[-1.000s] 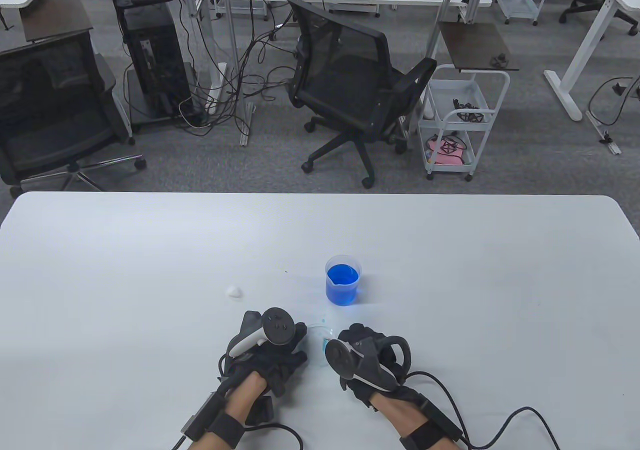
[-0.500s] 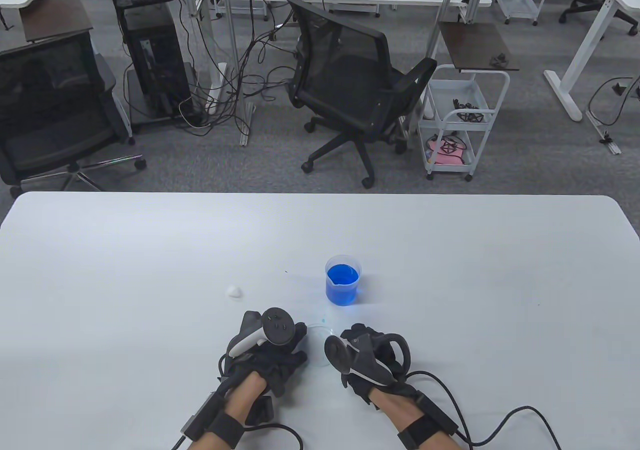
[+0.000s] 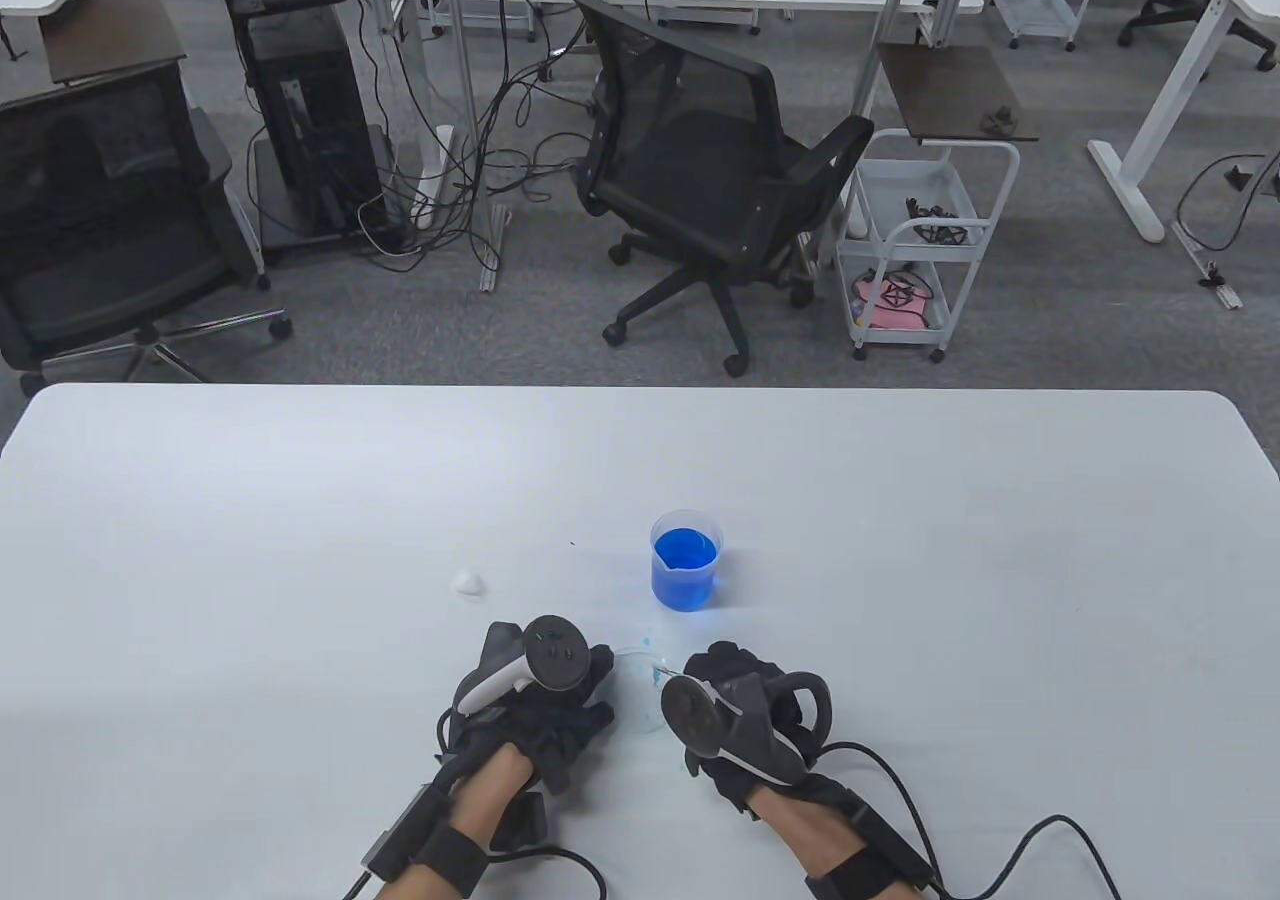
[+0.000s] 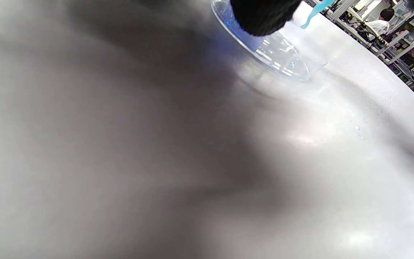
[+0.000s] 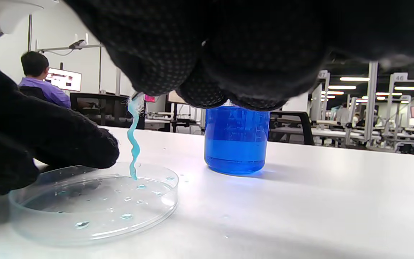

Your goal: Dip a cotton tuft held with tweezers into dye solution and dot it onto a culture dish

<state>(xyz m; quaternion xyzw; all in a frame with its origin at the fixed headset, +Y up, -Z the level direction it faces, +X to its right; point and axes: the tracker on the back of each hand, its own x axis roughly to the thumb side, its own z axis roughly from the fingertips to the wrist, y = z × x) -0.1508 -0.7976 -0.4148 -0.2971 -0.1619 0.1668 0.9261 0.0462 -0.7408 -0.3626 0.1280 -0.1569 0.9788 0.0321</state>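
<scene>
A clear culture dish (image 3: 637, 688) lies between my hands, with small blue droplets inside it in the right wrist view (image 5: 95, 207). My left hand (image 3: 598, 682) holds the dish at its left rim, with a fingertip on the edge (image 4: 261, 18). My right hand (image 3: 702, 668) pinches the tweezers, which are almost wholly hidden under the glove. A thin blue-stained cotton strand (image 5: 133, 144) hangs from the tweezers tip, and its lower end touches the dish floor. The beaker of blue dye (image 3: 686, 560) stands upright just behind the dish.
A loose white cotton tuft (image 3: 468, 583) lies on the table to the left of the beaker. Small blue specks mark the table (image 3: 900, 540) near the dish. Glove cables trail off the front edge. An office chair and a cart stand beyond the far edge.
My right hand has shifted a little to the right and tilted, with its tracker moving off the dish. The left hand, dish and beaker have not moved.
</scene>
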